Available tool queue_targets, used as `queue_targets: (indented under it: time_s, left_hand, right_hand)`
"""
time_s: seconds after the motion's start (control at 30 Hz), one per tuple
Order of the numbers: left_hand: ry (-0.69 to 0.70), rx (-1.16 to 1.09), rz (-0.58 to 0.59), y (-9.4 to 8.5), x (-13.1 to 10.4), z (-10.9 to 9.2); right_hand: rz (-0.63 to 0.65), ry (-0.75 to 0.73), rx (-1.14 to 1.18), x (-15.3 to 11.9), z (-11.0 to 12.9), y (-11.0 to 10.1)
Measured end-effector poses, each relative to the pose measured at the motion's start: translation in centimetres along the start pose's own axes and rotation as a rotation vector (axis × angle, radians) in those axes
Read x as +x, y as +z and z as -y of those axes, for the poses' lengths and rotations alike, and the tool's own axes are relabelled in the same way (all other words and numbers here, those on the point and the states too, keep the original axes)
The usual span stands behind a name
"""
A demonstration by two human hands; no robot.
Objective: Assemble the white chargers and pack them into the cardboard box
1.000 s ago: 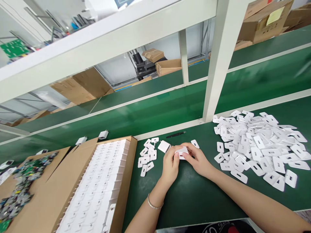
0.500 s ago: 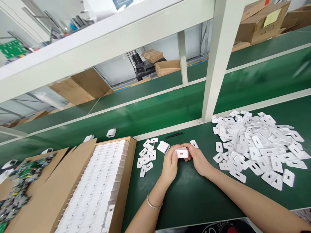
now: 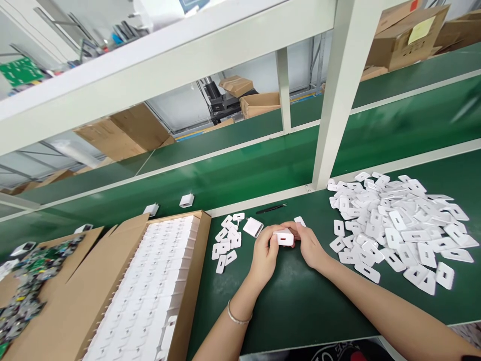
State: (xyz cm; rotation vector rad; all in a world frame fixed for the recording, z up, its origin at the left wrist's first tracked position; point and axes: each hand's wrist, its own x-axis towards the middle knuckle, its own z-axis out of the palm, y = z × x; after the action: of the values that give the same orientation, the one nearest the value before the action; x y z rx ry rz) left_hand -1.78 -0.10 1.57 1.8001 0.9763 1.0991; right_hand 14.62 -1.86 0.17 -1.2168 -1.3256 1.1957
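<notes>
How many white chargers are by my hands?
2: one held charger, between the left hand and right hand; one loose charger, between the left hand and the small plate pile. Hands may hide others.

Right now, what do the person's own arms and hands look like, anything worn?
Left hand and right hand: no gloves. Left forearm: no sleeve showing, thin pale bracelet around it. Right forearm: no bracelet visible; a dark edge at the picture's lower right corner, too little to identify.
</notes>
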Motion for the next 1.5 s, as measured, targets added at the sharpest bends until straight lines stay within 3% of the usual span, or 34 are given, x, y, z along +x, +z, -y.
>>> queue_targets:
  time_s: [0.17,0.33,0.57,0.73,0.87,0.97,1.13,1.2,1.3,1.4,1.5]
  left_hand:
    - [-0.021,-0.043,-0.009,0.0,0.0,0.3]
    - [-0.142,-0.103,-0.032,-0.4,0.3,1.2]
    - [-0.149,-0.095,-0.119,-0.8,0.7,2.0]
    - [-0.078,-0.168,-0.066,-0.9,1.3,1.9]
    - [-0.027,-0.104,-0.289,-1.8,2.2,1.2]
    - [-0.002,-0.009,-0.441,-3.4,2.2,-0.6]
    - [0.034,0.497,-0.647,-8.2,-1.2,-4.2]
    - [-0.011,0.732,-0.780,-10.4,-3.6,-4.3]
    - [-0.161,0.948,-0.942,-13.0,-7.2,-2.9]
    - [-0.286,1.085,-0.937,-14.4,-10.1,-0.9]
    - [-0.324,1.189,-0.839,-14.8,-11.9,0.5]
  right_hand:
    - [0.025,-0.051,-0.082,0.0,0.5,-0.3]
    - [0.051,-0.087,-0.267,-0.2,1.7,-0.2]
    - [0.056,-0.337,-0.435,0.1,1.5,-0.1]
    - [0.023,-0.474,-0.504,0.5,0.9,0.0]
    - [-0.162,-0.380,-0.499,0.9,0.1,-0.5]
    - [-0.231,-0.245,-0.517,1.5,-0.7,-1.2]
    - [-0.164,-0.149,-0.581,2.7,-1.5,-1.8]
    - [-0.134,-0.193,-0.621,2.8,-1.6,-1.8]
    - [-0.138,-0.298,-0.720,2.6,-1.8,-1.5]
    - [-0.171,-0.339,-0.798,2.3,-1.9,-1.3]
    - [-0.192,-0.348,-0.838,2.2,-1.9,-1.4]
